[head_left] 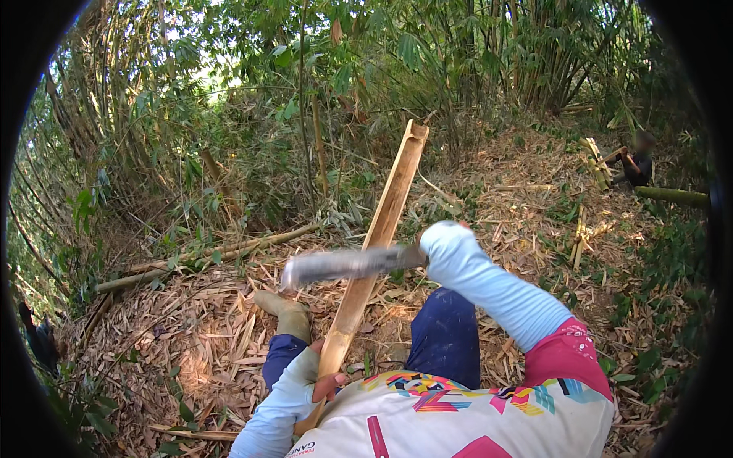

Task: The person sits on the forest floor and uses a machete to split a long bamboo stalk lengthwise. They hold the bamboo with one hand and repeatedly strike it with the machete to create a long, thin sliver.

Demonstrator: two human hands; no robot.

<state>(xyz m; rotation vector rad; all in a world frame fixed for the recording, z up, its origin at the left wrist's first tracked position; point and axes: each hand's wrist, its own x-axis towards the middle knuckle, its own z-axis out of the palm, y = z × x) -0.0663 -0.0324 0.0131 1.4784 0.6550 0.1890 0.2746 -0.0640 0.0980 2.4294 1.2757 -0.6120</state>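
Note:
A long split length of bamboo (390, 206) slants up and away from my lap, its hollow inner face toward me and a node at its far end. Low on it, my left hand (325, 386) is closed around the strip near my belly. My right hand (437, 243), partly covered by a light blue sleeve, grips the handle of a machete (328, 266). The blade is smeared by motion and lies across the middle of the bamboo in view. Whether its edge touches the bamboo, I cannot tell.
Dry leaves and chips cover the ground (206, 328). My boot (285, 311) stands left of the bamboo. Fallen poles (221, 254) lie beyond. Another person (635, 163) sits at the far right by split bamboo (595, 166) and a green pole (672, 196). Bamboo clumps rise behind.

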